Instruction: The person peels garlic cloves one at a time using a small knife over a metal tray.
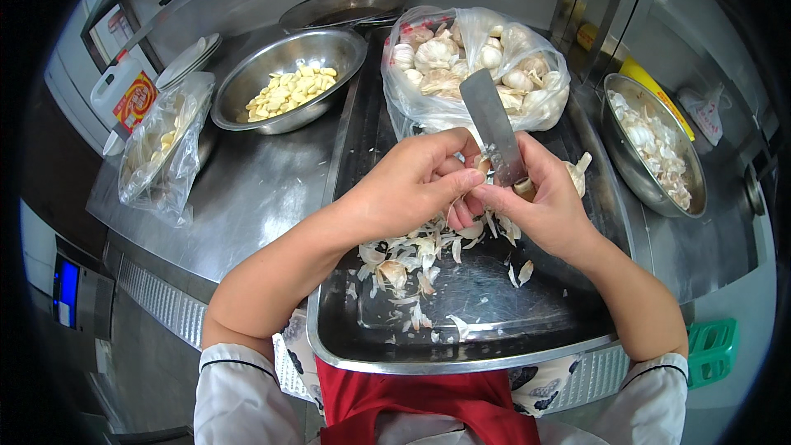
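Observation:
My left hand point(426, 182) pinches a garlic clove point(483, 165) between thumb and fingers. In my right hand point(544, 198) is a small knife with a broad, square-ended blade point(491, 117), its tip pointing up and away from me. The fingertips of both hands meet at the clove, over a dark metal tray point(531, 315). Loose garlic skins point(408, 262) lie scattered below my hands. Part of a garlic bulb point(578, 174) shows just right of my right hand. Behind the blade stands an open plastic bag of garlic bulbs point(439, 52).
Peeled cloves fill part of a steel bowl point(228, 108) at back left. Further left are a plastic-wrapped bowl point(164, 142), stacked plates point(188, 62) and a white jug point(123, 96). On the right, another steel bowl point(695, 198) holds skins. A green plastic stool point(710, 352) stands below.

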The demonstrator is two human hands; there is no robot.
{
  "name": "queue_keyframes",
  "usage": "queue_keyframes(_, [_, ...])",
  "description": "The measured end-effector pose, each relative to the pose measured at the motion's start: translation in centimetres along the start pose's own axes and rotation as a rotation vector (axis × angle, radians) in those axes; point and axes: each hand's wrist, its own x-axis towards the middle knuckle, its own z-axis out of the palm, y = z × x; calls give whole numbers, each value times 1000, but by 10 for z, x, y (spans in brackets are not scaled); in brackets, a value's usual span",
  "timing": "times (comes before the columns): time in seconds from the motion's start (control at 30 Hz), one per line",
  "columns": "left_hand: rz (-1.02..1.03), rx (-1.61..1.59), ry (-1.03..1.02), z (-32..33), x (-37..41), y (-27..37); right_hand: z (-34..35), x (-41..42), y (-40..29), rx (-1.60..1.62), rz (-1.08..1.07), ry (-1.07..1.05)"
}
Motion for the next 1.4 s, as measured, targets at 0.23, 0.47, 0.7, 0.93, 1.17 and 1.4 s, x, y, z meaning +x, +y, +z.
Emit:
queue_keyframes(0.23, [-28,1,-38,0,-2,3,-10,3,-5,29,25,-124])
queue_keyframes(0.47, [-44,112,-63,4,-3,10,-14,3,5,221,178,-219])
queue_keyframes(0.7, [-32,39,-37,0,-1,3,-15,5,5,328,240,-150])
queue_keyframes(0.93, [-23,44,49,-2,0,2,-37,8,-4,195,311,-183])
queue_keyframes(1.17, [-53,154,50,-1,-1,5,-27,8,-3,-13,151,-129])
queue_keyframes(1.4, [55,313,46,4,-2,3,-10,2,-1,-163,-70,-40])
